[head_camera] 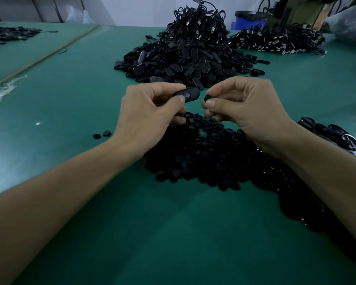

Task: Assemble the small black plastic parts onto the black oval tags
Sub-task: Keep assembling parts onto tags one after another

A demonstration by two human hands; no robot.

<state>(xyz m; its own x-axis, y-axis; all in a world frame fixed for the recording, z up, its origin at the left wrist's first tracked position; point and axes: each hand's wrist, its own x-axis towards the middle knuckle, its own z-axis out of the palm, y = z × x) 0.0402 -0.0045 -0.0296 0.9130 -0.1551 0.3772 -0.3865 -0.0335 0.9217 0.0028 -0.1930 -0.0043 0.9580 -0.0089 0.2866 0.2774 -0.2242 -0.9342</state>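
Green bench (70, 95) carries heaps: oval tags (179, 60) beyond, small parts (193, 159) beneath. Left hand (148, 114) pinches a tag (190, 93); right hand (245, 108) pinches a part (207, 98).

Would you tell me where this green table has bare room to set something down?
Bare: table left of the left hand, beyond two stray parts; strip between the arms, below the small-parts pile. Crowded: tag pile ahead, dark heap by the right forearm.

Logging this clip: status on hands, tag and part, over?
Left hand pinches oval tag. Right hand pinches small round part. Apart, not yet joined. Nothing between them.
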